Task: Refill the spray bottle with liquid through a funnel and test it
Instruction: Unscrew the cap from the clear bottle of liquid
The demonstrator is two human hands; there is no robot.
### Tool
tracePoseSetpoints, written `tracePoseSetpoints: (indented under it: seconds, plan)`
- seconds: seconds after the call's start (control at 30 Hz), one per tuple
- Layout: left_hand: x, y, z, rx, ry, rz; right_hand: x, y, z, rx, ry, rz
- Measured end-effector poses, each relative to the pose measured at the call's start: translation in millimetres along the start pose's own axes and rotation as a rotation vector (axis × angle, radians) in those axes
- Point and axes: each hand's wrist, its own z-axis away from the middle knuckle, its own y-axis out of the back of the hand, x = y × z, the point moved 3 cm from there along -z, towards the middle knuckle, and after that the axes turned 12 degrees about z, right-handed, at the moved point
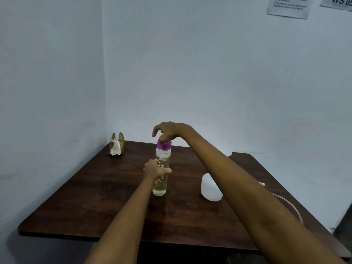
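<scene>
Gripping clear bottle [161,176] mid-body, left hand [152,171] fingers wrapped round it; bottle upright, centre of table [95,197]. Right hand [167,132] over purple cap [164,145], fingertips curled on it. Step, judged: opening or closing cap; cannot tell which. Next calls for steady twist, bottle held plumb. Count: one bottle, one white container [210,187], one napkin holder [117,144]. No funnel identifiable.

A white wall sheet [341,1], high up and far right of the fingers, is cut off by the frame edge and reads "WS 0". The printed paper notice [288,6] beside it is too blurred to read. White lettering on the clear bottle [162,168], partly under the left hand's fingers [167,170], is unreadable.
</scene>
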Motion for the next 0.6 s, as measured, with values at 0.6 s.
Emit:
tracePoseSetpoints:
  seconds: [0.6]
  plan:
    - [3.4,0.0,5.5,0.003,-0.006,-0.073,7.9,-29.3,-5.7,0.066,-0.189,0.087]
